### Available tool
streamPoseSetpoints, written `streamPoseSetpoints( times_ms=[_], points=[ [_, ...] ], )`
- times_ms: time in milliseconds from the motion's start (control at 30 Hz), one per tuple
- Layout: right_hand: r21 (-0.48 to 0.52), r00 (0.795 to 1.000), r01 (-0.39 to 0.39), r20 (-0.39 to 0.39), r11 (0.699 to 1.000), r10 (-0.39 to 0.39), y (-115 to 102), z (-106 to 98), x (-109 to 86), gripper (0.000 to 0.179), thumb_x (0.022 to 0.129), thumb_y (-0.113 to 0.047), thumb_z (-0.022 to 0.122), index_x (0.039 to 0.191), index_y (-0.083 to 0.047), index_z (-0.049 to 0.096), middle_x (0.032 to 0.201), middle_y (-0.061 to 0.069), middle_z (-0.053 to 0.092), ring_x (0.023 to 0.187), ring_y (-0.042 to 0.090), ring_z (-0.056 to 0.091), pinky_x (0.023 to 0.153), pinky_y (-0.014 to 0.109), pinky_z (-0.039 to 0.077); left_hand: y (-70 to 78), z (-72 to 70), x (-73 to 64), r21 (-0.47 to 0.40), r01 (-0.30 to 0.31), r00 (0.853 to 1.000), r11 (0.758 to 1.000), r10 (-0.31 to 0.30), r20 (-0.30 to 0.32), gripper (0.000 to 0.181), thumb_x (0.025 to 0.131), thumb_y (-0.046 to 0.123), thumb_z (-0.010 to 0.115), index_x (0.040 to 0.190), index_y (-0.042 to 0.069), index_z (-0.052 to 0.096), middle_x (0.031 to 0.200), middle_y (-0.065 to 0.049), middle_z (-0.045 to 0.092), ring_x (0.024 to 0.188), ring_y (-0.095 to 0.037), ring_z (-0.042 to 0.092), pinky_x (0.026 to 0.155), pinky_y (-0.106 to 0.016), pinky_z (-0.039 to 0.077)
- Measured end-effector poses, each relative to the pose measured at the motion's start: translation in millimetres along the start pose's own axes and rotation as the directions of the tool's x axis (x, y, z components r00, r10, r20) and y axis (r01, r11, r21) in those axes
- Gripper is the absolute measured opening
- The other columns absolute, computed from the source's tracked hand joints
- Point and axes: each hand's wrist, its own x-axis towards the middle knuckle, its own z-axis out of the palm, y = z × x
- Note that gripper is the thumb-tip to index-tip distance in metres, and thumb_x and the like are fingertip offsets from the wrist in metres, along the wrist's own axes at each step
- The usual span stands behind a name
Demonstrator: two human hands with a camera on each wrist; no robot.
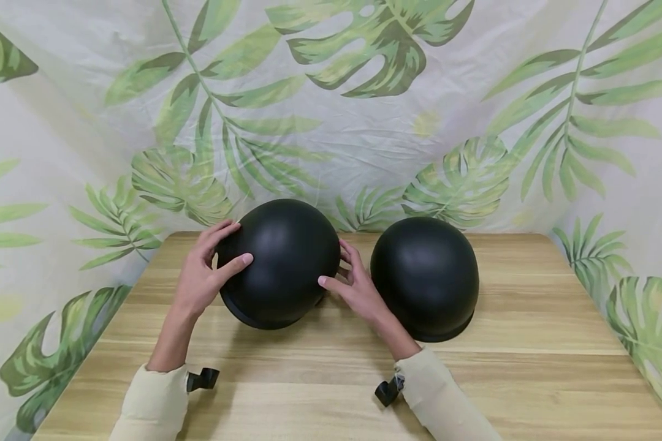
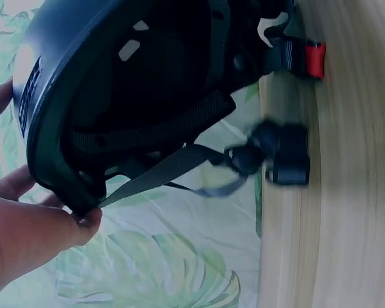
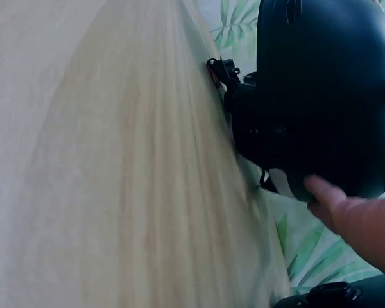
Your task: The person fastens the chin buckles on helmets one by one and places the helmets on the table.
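A smooth black helmet (image 1: 284,263) is held between both hands, tilted and raised a little off the table. My left hand (image 1: 201,275) grips its left side, with the thumb on the near face. At the lower right, my right hand (image 1: 361,291) holds the other side, thumb forward and fingers partly hidden behind the shell. From the left wrist, the helmet's dark inside shows, with a strap (image 2: 170,173) and a black buckle (image 2: 289,154) hanging down. A red-ended clip (image 2: 314,59) is near the tabletop.
A second black helmet (image 1: 425,275) stands dome up on the wooden table (image 1: 529,380), just right of my right hand. Behind the table hangs a leaf-printed cloth (image 1: 364,153). Each sleeve carries a small black wrist mount (image 1: 203,380).
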Motion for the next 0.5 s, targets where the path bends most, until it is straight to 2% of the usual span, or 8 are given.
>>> streamPoseSetpoints(
  times_ms=[167, 300, 400, 500],
  points=[
    [-0.049, 0.996, 0.081, -0.032, 0.996, -0.082, -5.5, 2.9, -0.2, 0.092, 0.093, -0.018, 0.082, 0.169, -0.029, 0.031, 0.176, 0.004, 0.025, 0.163, 0.034, 0.030, 0.127, 0.058, 0.038, 2.0, -2.5, -0.1, 0.012, 0.025, 1.000, 1.000, -0.025, 0.015, 0.066, 0.095, 0.019, 0.082, 0.156, 0.015, 0.058, 0.171, -0.015, 0.033, 0.160, -0.039, 0.030, 0.131, -0.066, 0.021],
    [-0.062, 0.996, 0.084, -0.034, 0.995, -0.086, -7.3, 3.6, -0.8, 0.093, 0.092, -0.018, 0.083, 0.169, -0.029, 0.031, 0.175, 0.004, 0.025, 0.163, 0.033, 0.029, 0.127, 0.056, 0.038, 3.1, -3.8, -0.3, 0.027, 0.013, 0.999, 1.000, -0.014, 0.032, 0.065, 0.096, 0.018, 0.081, 0.156, 0.015, 0.058, 0.167, -0.015, 0.039, 0.155, -0.036, 0.037, 0.127, -0.063, 0.030],
    [-0.061, 0.996, 0.076, -0.036, 0.995, -0.078, -7.2, 3.5, -1.0, 0.092, 0.092, -0.018, 0.083, 0.168, -0.029, 0.032, 0.174, 0.005, 0.026, 0.162, 0.034, 0.030, 0.126, 0.056, 0.039, 3.9, -5.2, -1.1, 0.035, -0.003, 0.999, 0.999, 0.002, 0.036, 0.064, 0.097, 0.016, 0.079, 0.157, 0.015, 0.057, 0.165, -0.015, 0.041, 0.152, -0.035, 0.041, 0.126, -0.046, 0.037],
    [-0.046, 0.997, 0.072, -0.030, 0.996, -0.073, -6.6, 3.5, -1.4, 0.092, 0.092, -0.018, 0.083, 0.168, -0.027, 0.032, 0.175, 0.005, 0.027, 0.162, 0.035, 0.031, 0.125, 0.057, 0.040, 4.6, -6.0, -1.8, 0.034, -0.029, 0.999, 0.999, 0.029, 0.021, 0.061, 0.097, 0.014, 0.079, 0.155, 0.013, 0.059, 0.163, -0.013, 0.044, 0.150, -0.031, 0.042, 0.120, -0.025, 0.037]
  ],
)
